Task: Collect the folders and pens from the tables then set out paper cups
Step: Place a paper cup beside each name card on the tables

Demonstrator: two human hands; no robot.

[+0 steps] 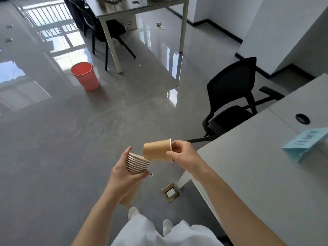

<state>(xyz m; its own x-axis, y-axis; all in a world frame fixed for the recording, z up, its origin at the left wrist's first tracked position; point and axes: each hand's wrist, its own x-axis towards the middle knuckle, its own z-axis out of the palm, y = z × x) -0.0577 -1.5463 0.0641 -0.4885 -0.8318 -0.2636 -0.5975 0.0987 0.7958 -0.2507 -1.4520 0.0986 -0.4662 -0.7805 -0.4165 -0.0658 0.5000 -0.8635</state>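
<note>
Cup (157,150) in the right hand (181,153), lying sideways in the air, rim pinched between thumb and fingers, base pointing left and just touching the top of the stack (137,164). The stack is a bunch of nested brown paper cups with white rims showing, and the left hand (124,173) is wrapped around it, tilted a bit toward the single cup. Both are held out over the floor (71,148), just left of the desk (257,183) corner.

On the desk there's a blue folded card (307,143) near the right edge and a black cable hole (302,118) further back. A black chair (236,96) sits tucked at the far side of it. Down on the grey glossy floor: a brass socket box (170,192) near the desk leg, white shoes (133,212) and white trousers (159,233) below. Further off there's a red bin (85,76), and behind that another desk (142,8) with a dark chair (99,27) under it.
</note>
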